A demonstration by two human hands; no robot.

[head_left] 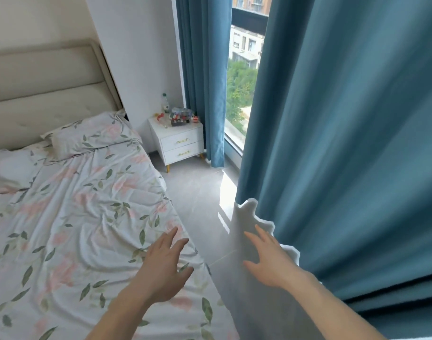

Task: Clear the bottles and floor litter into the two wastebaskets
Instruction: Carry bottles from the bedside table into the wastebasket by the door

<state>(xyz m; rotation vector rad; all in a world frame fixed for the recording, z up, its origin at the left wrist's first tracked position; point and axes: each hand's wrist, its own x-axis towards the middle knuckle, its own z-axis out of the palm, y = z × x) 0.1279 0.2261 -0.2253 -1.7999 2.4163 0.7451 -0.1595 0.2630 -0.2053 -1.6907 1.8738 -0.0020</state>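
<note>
Nearest the camera, the left hand (167, 262) and right hand (269, 257) are held out with fingers spread, nothing gripped. Far beyond them, the bottles (179, 116) are seen heaped on the nightstand (179, 141): 1 upright, the rest lying jumbled, clear plastic with red caps and labels. They are judged light, crushable and slippery; each is best taken round its middle.

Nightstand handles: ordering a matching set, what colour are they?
Gold, on the white nightstand; head view.
</note>
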